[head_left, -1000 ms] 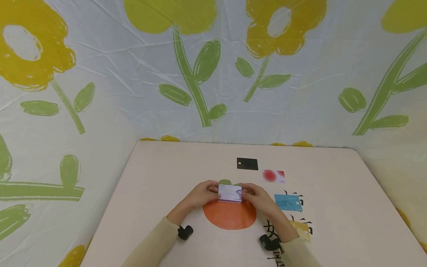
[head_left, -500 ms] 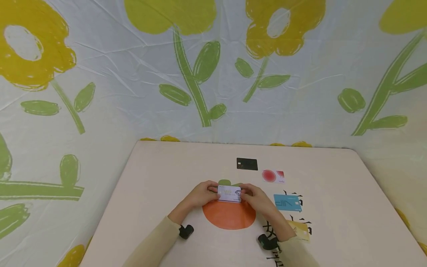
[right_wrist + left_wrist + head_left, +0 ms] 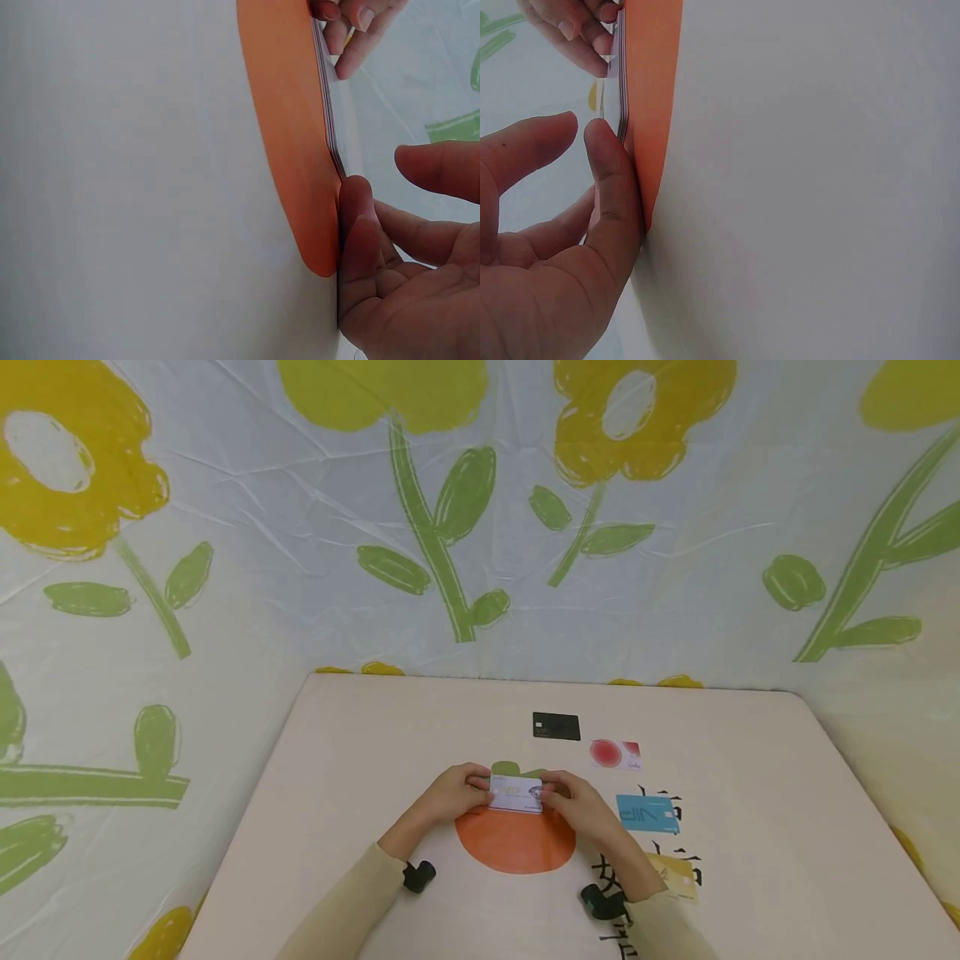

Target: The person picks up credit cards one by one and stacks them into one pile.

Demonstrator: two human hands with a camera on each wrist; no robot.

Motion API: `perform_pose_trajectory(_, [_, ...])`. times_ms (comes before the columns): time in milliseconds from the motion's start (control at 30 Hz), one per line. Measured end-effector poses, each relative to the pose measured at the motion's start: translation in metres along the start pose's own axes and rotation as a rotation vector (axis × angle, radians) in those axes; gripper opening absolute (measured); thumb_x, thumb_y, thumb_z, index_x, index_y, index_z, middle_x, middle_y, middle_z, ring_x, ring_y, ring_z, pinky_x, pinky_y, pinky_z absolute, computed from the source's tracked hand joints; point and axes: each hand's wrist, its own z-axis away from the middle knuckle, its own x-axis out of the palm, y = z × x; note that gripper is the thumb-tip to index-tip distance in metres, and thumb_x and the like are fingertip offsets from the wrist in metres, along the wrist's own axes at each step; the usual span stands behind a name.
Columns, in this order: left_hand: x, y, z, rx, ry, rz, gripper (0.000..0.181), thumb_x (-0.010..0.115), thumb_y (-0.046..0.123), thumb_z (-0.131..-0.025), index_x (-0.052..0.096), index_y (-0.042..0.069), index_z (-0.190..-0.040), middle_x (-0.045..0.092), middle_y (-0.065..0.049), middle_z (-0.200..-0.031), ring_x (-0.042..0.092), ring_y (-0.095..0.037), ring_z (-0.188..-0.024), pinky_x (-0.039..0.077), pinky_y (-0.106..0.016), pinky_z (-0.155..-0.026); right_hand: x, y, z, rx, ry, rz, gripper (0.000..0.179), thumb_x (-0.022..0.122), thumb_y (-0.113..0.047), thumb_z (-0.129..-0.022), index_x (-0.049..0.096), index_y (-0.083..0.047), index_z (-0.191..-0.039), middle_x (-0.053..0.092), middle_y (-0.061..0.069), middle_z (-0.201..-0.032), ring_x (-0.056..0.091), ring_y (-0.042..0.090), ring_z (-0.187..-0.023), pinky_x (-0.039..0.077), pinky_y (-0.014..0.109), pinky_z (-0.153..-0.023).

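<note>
A stack of plastic cards, a white VIP card on top, lies over the orange print in the middle of the table. At its left end, my left hand has its thumb by the near corner and its fingers by the far one. My right hand holds the right end the same way. The layered card edges show low against the table in the right wrist view. Fingertips meet the stack's end in the left wrist view, with the index finger raised apart.
To the right lie a black card, a white card with red circles, a blue card and a gold card, partly behind my right forearm. A flowered cloth hangs behind the table.
The stack has shifted very slightly left, and the purplish strip along its near edge shows less. Glare has faded from the top card. Both hands keep nearly the same position.
</note>
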Motion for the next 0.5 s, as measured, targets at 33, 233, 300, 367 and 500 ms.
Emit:
perform_pose_trajectory(33, [0.0, 0.0003, 0.0, -0.001, 0.0, 0.004, 0.043, 0.071, 0.007, -0.09, 0.057, -0.006, -0.129, 0.064, -0.009, -0.106, 0.068, -0.019, -0.085, 0.058, -0.032, -0.072, -0.0003, 0.0, 0.0, 0.001, -0.001, -0.001, 0.038, 0.059, -0.009, -0.1, 0.056, 0.002, -0.136, 0.062, 0.011, -0.112, 0.056, 0.028, -0.103, 0.053, 0.039, -0.087])
perform_pose_trajectory(233, [-0.0001, 0.0003, -0.0002, 0.002, -0.001, 0.016, 0.043, 0.071, 0.007, -0.091, 0.057, -0.006, -0.129, 0.064, -0.01, -0.106, 0.068, -0.02, -0.085, 0.058, -0.033, -0.072, -0.0009, -0.0003, -0.0003, 0.0, 0.003, -0.003, 0.037, 0.059, -0.008, -0.1, 0.056, 0.002, -0.135, 0.062, 0.01, -0.111, 0.055, 0.028, -0.102, 0.053, 0.038, -0.086])
perform_pose_trajectory(300, [-0.0004, -0.0004, -0.0001, 0.006, 0.0, 0.018, 0.043, 0.071, 0.007, -0.09, 0.057, -0.005, -0.129, 0.064, -0.01, -0.106, 0.068, -0.019, -0.085, 0.058, -0.033, -0.072, -0.0011, -0.0002, -0.0005, -0.001, 0.002, -0.006, 0.037, 0.059, -0.008, -0.1, 0.057, 0.002, -0.135, 0.062, 0.01, -0.111, 0.056, 0.028, -0.102, 0.053, 0.038, -0.086])
perform_pose_trajectory(367, [-0.0009, -0.0013, -0.0002, 0.018, 0.011, 0.009, 0.043, 0.071, 0.008, -0.09, 0.058, -0.005, -0.129, 0.065, -0.01, -0.105, 0.069, -0.019, -0.083, 0.058, -0.033, -0.071, -0.0016, -0.0002, -0.0005, -0.004, -0.002, -0.013, 0.036, 0.059, -0.009, -0.1, 0.057, 0.002, -0.134, 0.062, 0.011, -0.111, 0.056, 0.027, -0.101, 0.053, 0.037, -0.086])
perform_pose_trajectory(500, [-0.0036, -0.001, -0.0026, 0.04, 0.072, -0.025, 0.042, 0.072, 0.012, -0.089, 0.061, -0.002, -0.127, 0.068, -0.007, -0.103, 0.069, -0.018, -0.081, 0.058, -0.032, -0.071, -0.0043, 0.0019, -0.0011, -0.013, 0.001, -0.026, 0.034, 0.059, -0.009, -0.1, 0.058, 0.002, -0.132, 0.063, 0.012, -0.111, 0.059, 0.027, -0.1, 0.053, 0.038, -0.087])
